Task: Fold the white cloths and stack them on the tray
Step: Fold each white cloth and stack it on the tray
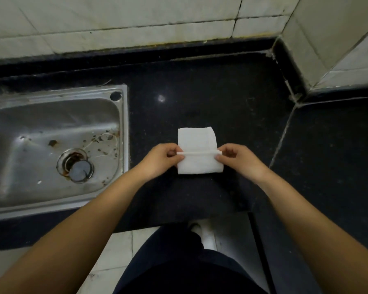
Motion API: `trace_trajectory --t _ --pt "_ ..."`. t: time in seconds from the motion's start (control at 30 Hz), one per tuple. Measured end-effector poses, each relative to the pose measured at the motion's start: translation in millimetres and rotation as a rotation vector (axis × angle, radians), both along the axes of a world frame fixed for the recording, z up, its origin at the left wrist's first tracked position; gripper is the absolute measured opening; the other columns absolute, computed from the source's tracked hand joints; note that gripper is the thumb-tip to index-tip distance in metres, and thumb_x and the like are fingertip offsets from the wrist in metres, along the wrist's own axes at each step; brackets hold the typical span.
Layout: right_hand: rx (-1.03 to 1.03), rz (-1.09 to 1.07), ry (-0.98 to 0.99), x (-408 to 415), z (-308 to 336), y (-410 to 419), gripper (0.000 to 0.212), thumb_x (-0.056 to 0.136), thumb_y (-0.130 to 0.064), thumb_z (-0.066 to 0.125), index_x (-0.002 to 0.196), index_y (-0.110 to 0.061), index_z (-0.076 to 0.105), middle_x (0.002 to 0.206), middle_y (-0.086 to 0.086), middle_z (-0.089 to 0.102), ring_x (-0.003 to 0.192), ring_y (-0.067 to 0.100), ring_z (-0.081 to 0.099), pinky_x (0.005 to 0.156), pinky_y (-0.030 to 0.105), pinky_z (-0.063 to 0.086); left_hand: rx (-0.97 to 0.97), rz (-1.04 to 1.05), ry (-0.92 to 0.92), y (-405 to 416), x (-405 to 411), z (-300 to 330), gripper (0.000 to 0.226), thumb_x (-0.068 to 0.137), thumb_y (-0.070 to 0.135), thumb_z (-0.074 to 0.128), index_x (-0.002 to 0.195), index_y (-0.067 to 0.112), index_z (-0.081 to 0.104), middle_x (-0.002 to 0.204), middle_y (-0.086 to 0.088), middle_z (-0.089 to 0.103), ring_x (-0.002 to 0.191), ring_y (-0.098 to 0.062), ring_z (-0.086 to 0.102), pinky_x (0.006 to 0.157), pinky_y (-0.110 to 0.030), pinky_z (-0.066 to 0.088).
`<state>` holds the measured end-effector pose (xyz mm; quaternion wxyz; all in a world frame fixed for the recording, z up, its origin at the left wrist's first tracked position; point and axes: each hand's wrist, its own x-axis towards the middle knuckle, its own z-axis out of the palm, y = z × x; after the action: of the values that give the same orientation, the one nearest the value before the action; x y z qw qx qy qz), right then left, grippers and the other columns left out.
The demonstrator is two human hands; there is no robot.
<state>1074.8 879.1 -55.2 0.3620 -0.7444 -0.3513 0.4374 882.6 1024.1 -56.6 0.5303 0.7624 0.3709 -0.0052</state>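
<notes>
A small white cloth (197, 141) lies on the black stone counter (210, 98), partly folded. Its near half is lifted, with a raised edge running across the middle. My left hand (162, 159) pinches the left end of that edge. My right hand (236, 159) pinches the right end. Both hands hold the cloth just above the counter. No tray is in view.
A steel sink (123, 128) with a stained basin and round drain sits to the left. A tiled wall (136, 28) backs the counter, and a tiled corner juts in at the right. The counter's front edge is close to my legs.
</notes>
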Motion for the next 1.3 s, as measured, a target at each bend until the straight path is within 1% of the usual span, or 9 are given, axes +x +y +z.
trace_trajectory --t 0.23,0.4,0.57,0.73,0.83,1.0,1.1,1.2,1.3 --pt "-0.133 -0.181 -0.257 20.5 -15.0 74.9 0.016 0.091 -0.021 0.058 0.104 -0.012 0.063 0.092 0.000 0.059 0.087 0.014 0.055 0.075 0.026 0.041 0.267 0.065 0.120 51.2 56.8 -17.3 0.007 0.090 0.024 0.058 0.089 0.018 0.059 0.085 0.001 0.058 0.075 -0.012 0.054 0.062 -0.023 0.041" --pt "-0.226 -0.147 -0.498 11.5 -28.7 82.6 0.018 0.092 -0.025 0.055 0.106 -0.014 0.057 0.099 0.003 0.061 0.094 0.023 0.060 0.084 0.038 0.049 0.476 0.022 0.215 51.9 63.1 -37.3 0.013 0.091 0.025 0.056 0.096 0.014 0.060 0.095 -0.003 0.054 0.096 -0.022 0.052 0.087 -0.036 0.041" --pt "-0.387 -0.122 -0.676 6.6 -27.9 76.9 0.043 0.092 -0.038 0.054 0.125 -0.011 0.049 0.123 0.010 0.056 0.114 0.028 0.053 0.094 0.040 0.040 0.502 0.201 0.192 38.8 53.9 -40.1 0.025 0.090 0.037 0.056 0.102 0.016 0.050 0.097 -0.001 0.056 0.096 -0.021 0.053 0.086 -0.037 0.037" --pt "-0.547 -0.020 -0.776 -11.1 -24.7 81.9 0.039 0.094 -0.031 0.049 0.125 -0.008 0.049 0.130 0.013 0.051 0.120 0.029 0.048 0.097 0.040 0.036 0.564 0.127 0.457 16.5 58.8 -41.5 0.047 0.090 0.045 0.051 0.122 0.010 0.049 0.125 -0.010 0.049 0.118 -0.027 0.044 0.097 -0.042 0.035" --pt "-0.485 -0.040 -0.637 -12.0 -19.5 86.6 0.034 0.091 -0.021 0.047 0.121 -0.007 0.052 0.125 0.013 0.054 0.116 0.031 0.051 0.093 0.039 0.039 0.513 0.132 0.418 12.6 66.0 -34.0 0.037 0.094 0.033 0.050 0.122 0.009 0.051 0.128 -0.012 0.046 0.118 -0.027 0.043 0.097 -0.041 0.036" --pt "-0.154 -0.351 0.037 1.8 9.7 55.9 0.033 0.086 -0.010 0.058 0.119 -0.006 0.055 0.117 0.011 0.061 0.100 0.023 0.060 0.082 0.035 0.051 0.078 0.350 -0.100 2.2 55.5 0.5 0.008 0.092 0.019 0.054 0.097 0.013 0.051 0.098 -0.005 0.061 0.085 -0.017 0.059 0.067 -0.026 0.049" --pt "-0.028 -0.459 0.294 0.0 31.0 23.4 0.029 0.088 -0.007 0.058 0.117 -0.006 0.057 0.117 0.013 0.064 0.100 0.025 0.063 0.084 0.040 0.053 -0.165 0.423 -0.206 -12.3 53.1 20.1 0.023 0.091 0.017 0.058 0.112 0.012 0.049 0.101 -0.003 0.063 0.092 -0.019 0.064 0.073 -0.032 0.055" --pt "0.109 -0.580 0.386 -12.7 49.1 -18.0 0.022 0.090 -0.005 0.054 0.111 -0.010 0.058 0.110 0.011 0.065 0.095 0.023 0.063 0.079 0.040 0.054 -0.464 0.410 -0.234 -34.8 56.6 34.1 0.048 0.091 0.021 0.060 0.133 0.006 0.044 0.121 -0.006 0.061 0.102 -0.019 0.063 0.083 -0.038 0.056" --pt "0.221 -0.710 0.358 -35.2 63.7 -68.5 0.019 0.091 -0.008 0.053 0.108 -0.012 0.061 0.100 0.006 0.067 0.088 0.019 0.065 0.071 0.035 0.055 -0.627 0.262 -0.251 -62.9 58.4 49.6 0.016 0.095 0.016 0.054 0.107 0.008 0.060 0.109 -0.009 0.064 0.089 -0.018 0.063 0.074 -0.034 0.054"
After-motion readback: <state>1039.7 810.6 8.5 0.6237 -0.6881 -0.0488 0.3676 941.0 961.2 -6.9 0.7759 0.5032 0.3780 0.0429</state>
